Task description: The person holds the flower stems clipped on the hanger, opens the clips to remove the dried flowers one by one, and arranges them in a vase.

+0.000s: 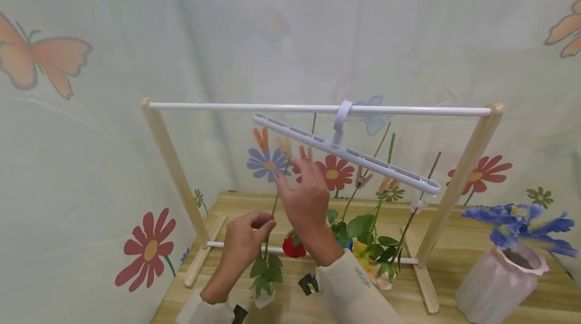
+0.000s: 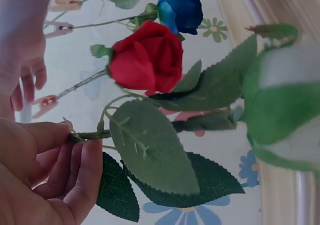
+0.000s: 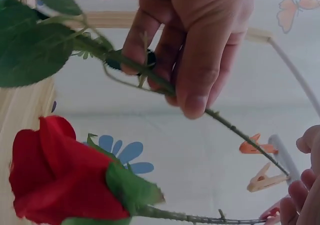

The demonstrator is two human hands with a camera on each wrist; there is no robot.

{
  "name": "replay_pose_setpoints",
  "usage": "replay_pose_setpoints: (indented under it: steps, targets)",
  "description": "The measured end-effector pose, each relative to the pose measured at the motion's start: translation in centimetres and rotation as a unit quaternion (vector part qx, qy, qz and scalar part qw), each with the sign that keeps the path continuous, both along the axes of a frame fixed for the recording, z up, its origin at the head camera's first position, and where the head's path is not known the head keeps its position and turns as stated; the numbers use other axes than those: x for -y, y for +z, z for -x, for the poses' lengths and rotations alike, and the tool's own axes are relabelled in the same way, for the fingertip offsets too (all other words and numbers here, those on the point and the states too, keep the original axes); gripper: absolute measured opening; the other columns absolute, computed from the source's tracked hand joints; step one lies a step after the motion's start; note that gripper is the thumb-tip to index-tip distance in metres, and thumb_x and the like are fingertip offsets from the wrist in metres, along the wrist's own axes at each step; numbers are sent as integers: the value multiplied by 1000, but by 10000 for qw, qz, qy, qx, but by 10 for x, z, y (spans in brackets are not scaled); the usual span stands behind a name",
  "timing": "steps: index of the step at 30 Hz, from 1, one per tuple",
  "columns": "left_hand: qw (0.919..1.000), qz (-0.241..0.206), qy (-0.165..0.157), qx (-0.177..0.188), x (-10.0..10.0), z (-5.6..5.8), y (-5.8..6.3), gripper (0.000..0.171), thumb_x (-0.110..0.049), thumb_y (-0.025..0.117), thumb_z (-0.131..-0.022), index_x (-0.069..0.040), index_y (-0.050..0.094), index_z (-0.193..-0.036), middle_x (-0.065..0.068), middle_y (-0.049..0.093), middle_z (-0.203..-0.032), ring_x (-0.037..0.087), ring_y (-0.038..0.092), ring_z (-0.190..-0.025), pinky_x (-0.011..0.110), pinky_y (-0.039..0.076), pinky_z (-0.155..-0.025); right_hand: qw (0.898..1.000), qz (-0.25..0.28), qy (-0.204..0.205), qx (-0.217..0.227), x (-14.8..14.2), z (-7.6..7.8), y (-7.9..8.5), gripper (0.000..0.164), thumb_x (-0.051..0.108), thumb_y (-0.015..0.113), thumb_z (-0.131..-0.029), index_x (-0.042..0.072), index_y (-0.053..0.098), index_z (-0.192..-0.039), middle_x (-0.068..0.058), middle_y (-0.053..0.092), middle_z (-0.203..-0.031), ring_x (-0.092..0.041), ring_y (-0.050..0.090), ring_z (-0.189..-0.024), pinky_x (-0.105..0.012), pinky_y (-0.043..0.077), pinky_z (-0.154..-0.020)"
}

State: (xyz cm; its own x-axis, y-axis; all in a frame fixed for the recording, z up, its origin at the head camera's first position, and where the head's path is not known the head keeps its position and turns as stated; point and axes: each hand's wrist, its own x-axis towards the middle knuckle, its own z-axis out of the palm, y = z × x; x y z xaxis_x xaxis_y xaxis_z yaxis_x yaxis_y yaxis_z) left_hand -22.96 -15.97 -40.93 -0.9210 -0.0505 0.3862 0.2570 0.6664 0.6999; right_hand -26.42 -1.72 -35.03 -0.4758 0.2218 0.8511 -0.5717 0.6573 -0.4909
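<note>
White bloom (image 2: 287, 107), upside down, below the left grip (image 1: 245, 235) on its stem (image 2: 95, 134).

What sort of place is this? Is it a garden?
It looks more like a craft or display corner: a butterfly-printed backdrop, a wooden table, and a rack where flowers hang upside down from a hanger.

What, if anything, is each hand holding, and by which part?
The left hand pinches the white flower by its stem, just past the leaves. Whether the right hand grips anything cannot be told.
</note>
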Motion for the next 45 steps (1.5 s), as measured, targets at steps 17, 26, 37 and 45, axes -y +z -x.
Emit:
replay_pose_setpoints:
  steps: [17,26,37,45]
  targets:
    - [9332,1971,94,-3004,-9,-13,26,16,-5,89,-76,-10,79,-88,2,74,-80,17,71,-73,30,59,-62,9510,-2530,374,-1739,-44,-30,-17,21,15,86,-75,10,79,-94,-5,73,-88,-24,64,-86,-38,54,-78]
    - [9193,2401,106,-3117,-22,-19,32,13,-4,86,-79,-12,80,-89,1,70,-81,16,67,-76,28,60,-65,9394,-3166,258,-1291,-52,-36,-23,25,19,89,-75,11,79,-97,-2,74,-93,-22,62,-92,-38,50,-87]
    - [9061,2397,-191,-3480,-36,-22,36,14,-4,88,-76,-9,81,-88,2,68,-78,17,65,-76,27,60,-67,9479,-3144,-30,-518,-61,-48,-17,12,22,86,-82,16,79,-90,0,71,-84,-21,65,-83,-36,54,-76]
    - [8963,2342,-364,-3749,-45,-23,37,19,-2,89,-74,-8,80,-90,1,70,-78,18,65,-74,29,56,-63,9450,-3251,-57,-352,-64,-52,-16,11,19,87,-81,14,80,-88,0,65,-77,-19,62,-77,-30,52,-66]
